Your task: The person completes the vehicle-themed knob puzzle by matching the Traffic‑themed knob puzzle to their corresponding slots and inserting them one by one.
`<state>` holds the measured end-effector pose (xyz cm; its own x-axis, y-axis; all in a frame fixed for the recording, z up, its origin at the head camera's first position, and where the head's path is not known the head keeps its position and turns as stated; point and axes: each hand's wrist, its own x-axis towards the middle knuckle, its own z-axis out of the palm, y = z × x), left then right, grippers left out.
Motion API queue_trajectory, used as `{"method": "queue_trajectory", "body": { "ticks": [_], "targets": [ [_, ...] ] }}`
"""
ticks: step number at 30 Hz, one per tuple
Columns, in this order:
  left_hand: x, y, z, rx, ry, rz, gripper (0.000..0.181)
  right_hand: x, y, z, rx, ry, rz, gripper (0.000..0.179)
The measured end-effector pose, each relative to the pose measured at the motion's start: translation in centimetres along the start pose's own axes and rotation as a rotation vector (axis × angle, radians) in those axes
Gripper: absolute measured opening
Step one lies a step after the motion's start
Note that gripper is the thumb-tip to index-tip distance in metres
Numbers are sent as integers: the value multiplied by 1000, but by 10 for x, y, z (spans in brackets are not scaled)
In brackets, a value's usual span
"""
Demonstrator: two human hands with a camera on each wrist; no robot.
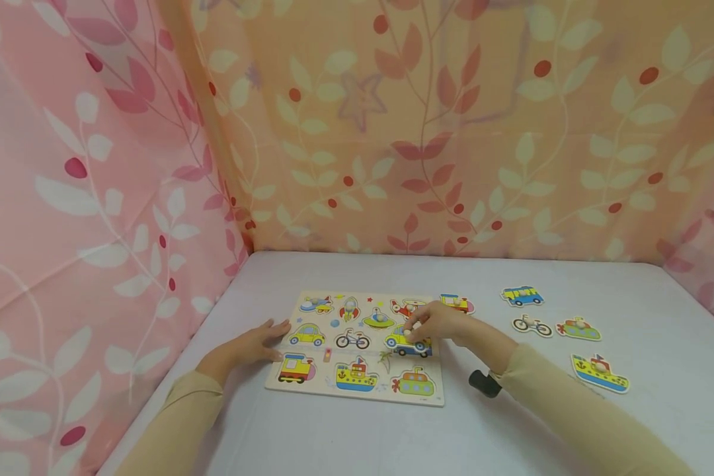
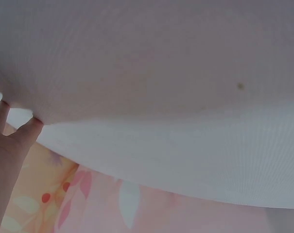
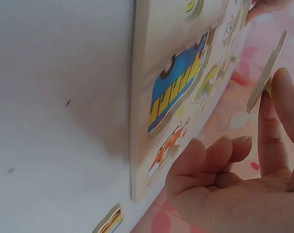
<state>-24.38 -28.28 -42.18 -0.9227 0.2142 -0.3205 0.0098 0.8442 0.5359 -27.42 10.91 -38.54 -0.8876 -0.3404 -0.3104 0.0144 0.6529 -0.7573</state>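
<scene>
My right hand [image 1: 443,322] pinches a thin wooden car puzzle piece [image 1: 397,340] by its knob, above the bus picture at the right of the puzzle board [image 1: 387,393]. Seen edge-on in the right wrist view, the piece [image 3: 266,73] is apart from the board [image 3: 139,121], between thumb and index finger; the other fingers of the right hand [image 3: 219,182] are curled. My left hand [image 1: 254,344] rests at the board's left edge, fingers spread. In the left wrist view only part of the left hand [image 2: 10,141] shows, fingertips against the white surface.
Loose pieces lie right of the board: a train [image 1: 458,304], a bus [image 1: 522,296], a bicycle [image 1: 532,326], a submarine [image 1: 579,328] and a boat [image 1: 599,373]. A black cylindrical thing [image 1: 484,383] shows beside the right sleeve. Patterned curtains [image 1: 422,165] surround the white table [image 1: 345,436].
</scene>
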Motion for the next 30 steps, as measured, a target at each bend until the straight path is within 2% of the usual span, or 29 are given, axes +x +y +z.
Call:
{"method": "queue_trajectory", "body": {
  "ticks": [10, 30],
  "targets": [
    [1, -3, 2, -5, -8, 30, 78, 9, -11, 17, 21, 17, 6, 10],
    [3, -3, 0, 6, -8, -6, 79, 26, -25, 42, 40, 34, -35, 10]
  ]
}}
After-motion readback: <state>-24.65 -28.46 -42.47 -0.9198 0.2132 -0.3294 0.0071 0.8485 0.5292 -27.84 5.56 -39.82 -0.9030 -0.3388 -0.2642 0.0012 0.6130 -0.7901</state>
